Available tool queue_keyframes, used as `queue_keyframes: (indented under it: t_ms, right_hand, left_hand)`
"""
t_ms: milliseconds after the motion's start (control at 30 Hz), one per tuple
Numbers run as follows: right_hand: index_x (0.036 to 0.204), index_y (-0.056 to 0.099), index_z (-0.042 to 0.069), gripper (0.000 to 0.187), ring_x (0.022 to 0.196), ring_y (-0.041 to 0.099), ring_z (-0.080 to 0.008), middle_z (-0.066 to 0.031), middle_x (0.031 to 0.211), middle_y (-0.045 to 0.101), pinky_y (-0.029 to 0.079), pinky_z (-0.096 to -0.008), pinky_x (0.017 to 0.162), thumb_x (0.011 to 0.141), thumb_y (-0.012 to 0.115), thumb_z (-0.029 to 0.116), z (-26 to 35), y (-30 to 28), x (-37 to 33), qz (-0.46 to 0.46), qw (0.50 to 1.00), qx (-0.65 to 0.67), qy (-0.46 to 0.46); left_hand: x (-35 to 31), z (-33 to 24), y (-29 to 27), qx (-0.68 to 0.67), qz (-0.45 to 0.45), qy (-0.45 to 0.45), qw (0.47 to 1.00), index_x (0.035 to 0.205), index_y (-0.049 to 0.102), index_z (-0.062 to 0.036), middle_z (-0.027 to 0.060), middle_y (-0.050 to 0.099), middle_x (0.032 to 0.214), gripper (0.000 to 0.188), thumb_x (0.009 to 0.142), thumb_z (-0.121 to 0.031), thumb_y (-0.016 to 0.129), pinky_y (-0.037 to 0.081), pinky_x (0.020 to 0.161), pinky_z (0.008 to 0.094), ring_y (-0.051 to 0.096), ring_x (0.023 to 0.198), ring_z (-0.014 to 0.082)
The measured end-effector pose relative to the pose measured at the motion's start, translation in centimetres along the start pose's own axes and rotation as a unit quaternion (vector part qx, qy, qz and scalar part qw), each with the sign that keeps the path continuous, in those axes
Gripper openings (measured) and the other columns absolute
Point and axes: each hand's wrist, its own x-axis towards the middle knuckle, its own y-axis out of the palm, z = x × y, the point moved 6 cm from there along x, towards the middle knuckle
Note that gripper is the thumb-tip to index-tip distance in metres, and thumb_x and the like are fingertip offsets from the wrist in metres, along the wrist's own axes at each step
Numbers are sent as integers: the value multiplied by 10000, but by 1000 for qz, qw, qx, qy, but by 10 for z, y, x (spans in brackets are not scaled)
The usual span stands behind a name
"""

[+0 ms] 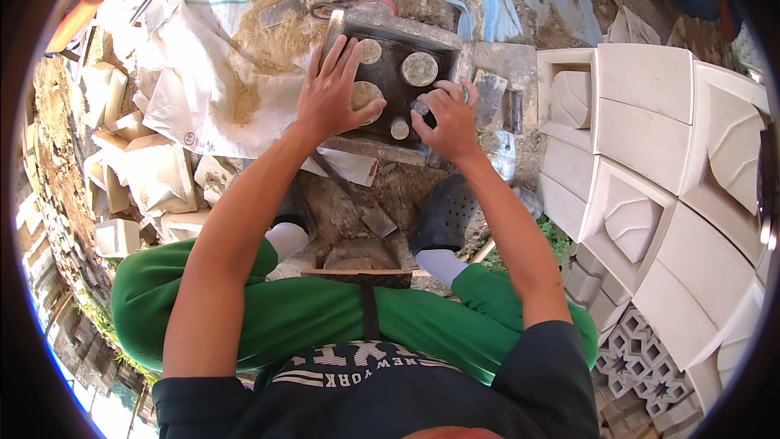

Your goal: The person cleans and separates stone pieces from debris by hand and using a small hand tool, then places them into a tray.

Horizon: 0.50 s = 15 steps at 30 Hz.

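Cylinders [419, 70] in box [378, 149], sack [192, 91] to its left, blocks [644, 85] to its right

Daylight is bright; the edges bend, perhaps blurring.

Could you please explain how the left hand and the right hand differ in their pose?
The left hand is spread, its fingers stretched out; the right hand is curled, its fingers bent. The left hand partly covers a large round piece; the right hand has its thumb and index finger around a small dark cylinder. Both are bare, at the same box.
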Motion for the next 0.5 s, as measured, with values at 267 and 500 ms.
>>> queue_keyframes:
  t_ms: [267, 500]
  right_hand:
    - [874, 670, 123, 207, 1113, 525, -238, 2, 892, 621, 235, -562, 1064, 734, 739, 259, -3, -5, 2, -25, 999, 16, 12]
    - [1154, 590, 135, 446, 1287, 412, -298, -44, 1224, 546, 174, -590, 1087, 794, 697, 377, -15, -3, -7, -36, 997, 43, 58]
  left_hand:
    - [4, -1, -1, 8, 2, -5, 1000, 1418, 360, 26, 174, 421, 1450, 918, 782, -558, 671, 152, 1165, 510, 288, 1415, 308]
    - [7, -3, 1, 10, 7, -6, 1000, 1424, 353, 25, 168, 423, 1453, 918, 783, -551, 670, 136, 1172, 500, 271, 1425, 305]
